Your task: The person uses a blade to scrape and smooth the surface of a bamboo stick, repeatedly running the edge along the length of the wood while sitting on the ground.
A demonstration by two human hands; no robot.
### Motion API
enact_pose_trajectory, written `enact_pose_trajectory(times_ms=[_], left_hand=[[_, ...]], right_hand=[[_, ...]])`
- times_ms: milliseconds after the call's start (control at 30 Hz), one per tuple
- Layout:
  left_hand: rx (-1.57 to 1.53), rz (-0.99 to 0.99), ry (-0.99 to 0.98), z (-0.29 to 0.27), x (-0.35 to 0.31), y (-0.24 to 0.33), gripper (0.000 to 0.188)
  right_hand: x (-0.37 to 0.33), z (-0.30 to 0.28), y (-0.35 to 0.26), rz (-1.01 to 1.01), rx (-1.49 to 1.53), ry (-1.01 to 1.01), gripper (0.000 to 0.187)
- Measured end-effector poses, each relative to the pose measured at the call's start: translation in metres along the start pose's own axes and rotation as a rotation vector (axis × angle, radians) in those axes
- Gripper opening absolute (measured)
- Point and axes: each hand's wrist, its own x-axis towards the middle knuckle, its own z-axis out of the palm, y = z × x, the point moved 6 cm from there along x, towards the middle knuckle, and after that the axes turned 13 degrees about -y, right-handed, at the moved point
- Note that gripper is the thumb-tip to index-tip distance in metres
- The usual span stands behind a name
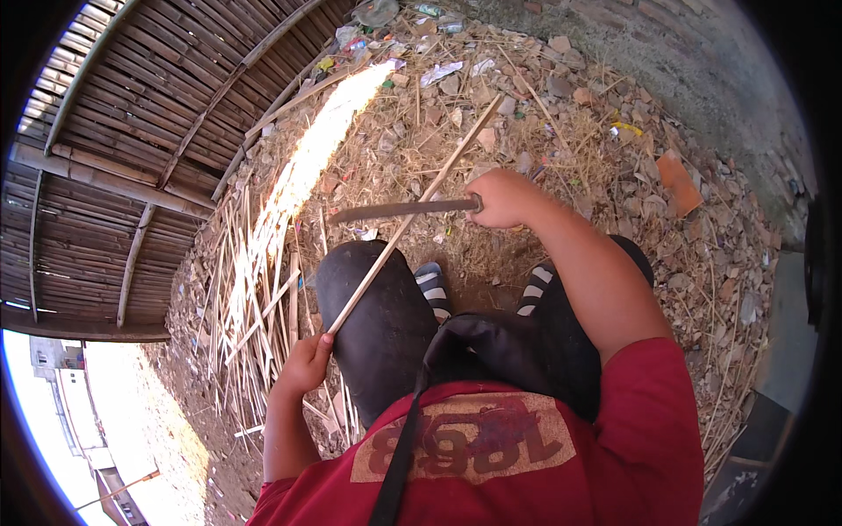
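Jutting from left fingers (324, 344), pale strip (394, 243)

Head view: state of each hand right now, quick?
Left hand: closed, holding the near end of a long pale strip.
Right hand: closed, holding a dark-bladed tool.

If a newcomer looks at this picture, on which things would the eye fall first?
Probably first on the glaring streak of sunlight, upper left, reaching down to the pile of pale strips. Next, near the centre, a dark long-bladed knife in the right hand crosses a bamboo strip slanting up from the left hand. The red shirt dominates the bottom.
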Motion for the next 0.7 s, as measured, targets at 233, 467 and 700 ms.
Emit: enact_pose_trajectory(times_ms=[233, 467, 700], left_hand=[[-0.121, -0.086, -0.084, 0.000, 0.001, -0.011, 0.065], [-0.197, -0.034, -0.120, 0.008, 0.005, -0.025, 0.064], [-0.138, -0.042, -0.033, -0.001, -0.010, 0.001, 0.061]], right_hand=[[-0.002, -0.016, 0.034, 0.148, 0.168, 0.115, 0.046], [-0.006, -0.008, 0.025, 0.073, 0.081, 0.073, 0.041], [-0.014, -0.034, 0.038, 0.171, 0.107, 0.232, 0.043]])
